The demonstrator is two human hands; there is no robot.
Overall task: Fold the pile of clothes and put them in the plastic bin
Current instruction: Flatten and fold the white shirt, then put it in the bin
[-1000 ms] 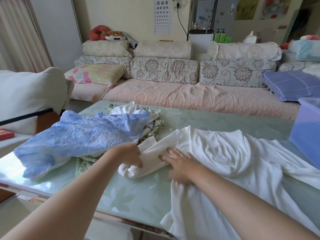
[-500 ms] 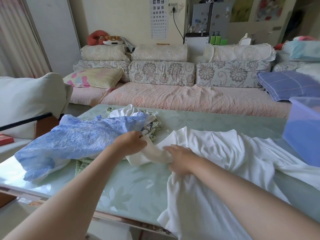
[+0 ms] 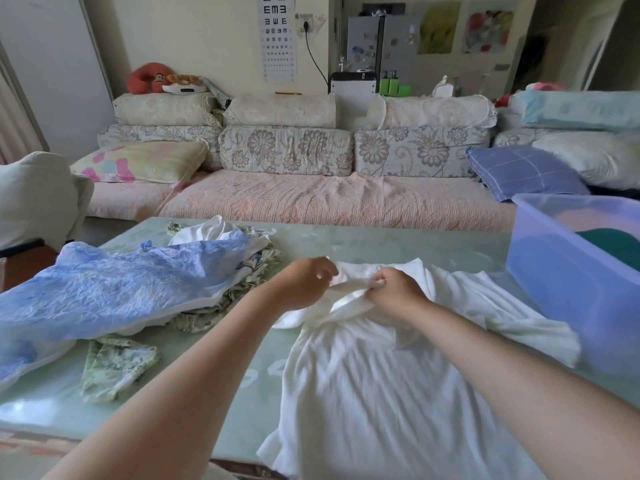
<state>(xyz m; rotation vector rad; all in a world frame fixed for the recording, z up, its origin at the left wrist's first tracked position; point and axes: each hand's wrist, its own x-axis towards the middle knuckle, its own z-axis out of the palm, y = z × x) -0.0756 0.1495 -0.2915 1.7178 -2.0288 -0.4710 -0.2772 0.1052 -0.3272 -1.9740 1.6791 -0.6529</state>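
A white ribbed shirt [image 3: 374, 386] lies spread over the right half of the green glass table [image 3: 194, 386]. My left hand [image 3: 304, 284] and my right hand [image 3: 394, 289] both pinch its sleeve near the far edge and hold that cloth lifted off the table between them. A pile of clothes sits at the left, with a crinkled blue garment [image 3: 104, 289] on top, a green floral one [image 3: 117, 365] beneath and a white piece [image 3: 211, 230] behind. The translucent blue plastic bin [image 3: 568, 271] stands at the right with something dark green inside.
A long sofa [image 3: 311, 202] with floral cushions runs behind the table. A pale cushioned chair [image 3: 34, 199] stands at the left. The bin touches the shirt's right sleeve.
Both hands moved away from me along the table and lifted the shirt's sleeve, drawing it in over the shirt's body. The camera tilted up, showing more of the bin.
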